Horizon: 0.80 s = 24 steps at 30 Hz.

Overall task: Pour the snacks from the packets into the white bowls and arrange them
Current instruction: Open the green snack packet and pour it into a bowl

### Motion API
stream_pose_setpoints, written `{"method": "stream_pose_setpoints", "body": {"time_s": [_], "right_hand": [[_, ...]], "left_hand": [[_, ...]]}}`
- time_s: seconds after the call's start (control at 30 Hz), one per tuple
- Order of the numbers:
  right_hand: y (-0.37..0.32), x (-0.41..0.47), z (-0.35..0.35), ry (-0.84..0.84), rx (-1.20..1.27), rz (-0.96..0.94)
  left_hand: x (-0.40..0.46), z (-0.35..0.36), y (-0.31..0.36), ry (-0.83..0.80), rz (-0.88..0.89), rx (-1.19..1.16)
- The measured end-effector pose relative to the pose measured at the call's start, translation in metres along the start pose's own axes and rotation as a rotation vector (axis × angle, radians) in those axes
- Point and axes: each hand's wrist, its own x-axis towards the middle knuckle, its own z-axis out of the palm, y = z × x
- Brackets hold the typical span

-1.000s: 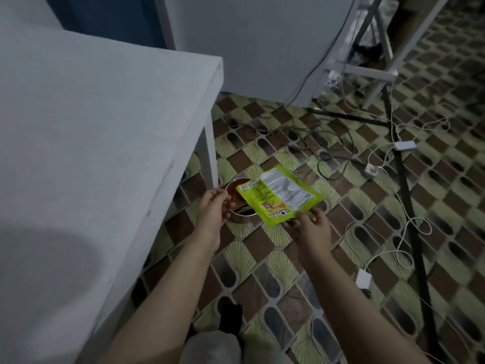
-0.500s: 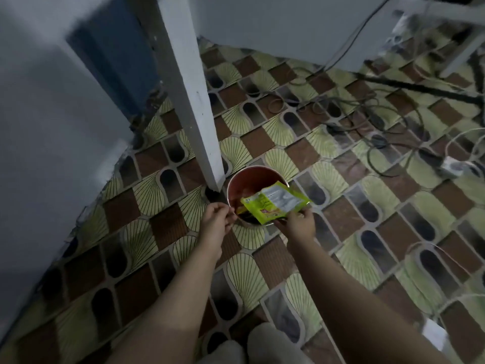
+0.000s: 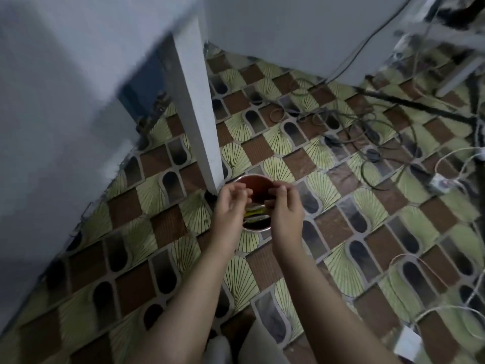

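A round red container (image 3: 258, 183) with a pale rim stands on the patterned floor beside the white table leg (image 3: 199, 114). The yellow-green snack packet (image 3: 256, 216) lies inside it, folded and seen edge-on, partly hidden by my hands. My left hand (image 3: 231, 206) hovers over the container's left rim, fingers loosely curled and holding nothing. Over the right rim, my right hand (image 3: 284, 208) is also loosely curled, its fingertips free of the packet. No white bowls are in view.
The white table top (image 3: 65, 101) fills the upper left. Tangled dark and white cables (image 3: 367, 143) and a power strip (image 3: 441, 183) lie on the floor to the right. A white wall (image 3: 288, 30) stands behind.
The packet, held by my right hand over the container, now lies inside it. Both hands have moved closer together above the rim. My view has dropped lower toward the floor.
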Motion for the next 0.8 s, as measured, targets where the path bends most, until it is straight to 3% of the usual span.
{"method": "stream_pose_setpoints", "body": {"time_s": [0.23,0.43,0.57,0.8], "right_hand": [[-0.232,-0.139,-0.045,-0.136,0.069,-0.549],[-0.379,-0.26,0.002,-0.525,0.174,-0.926],[-0.423,-0.338,0.055,-0.758,0.245,-1.052],[-0.411,-0.518,0.139,-1.193,0.305,-1.124]], "left_hand": [[-0.14,-0.028,0.216,0.04,0.432,-0.015],[-0.247,-0.141,0.349,0.414,0.746,0.069],[-0.311,-0.222,0.377,0.675,0.887,0.122],[-0.443,-0.365,0.352,1.163,0.831,0.13]]}}
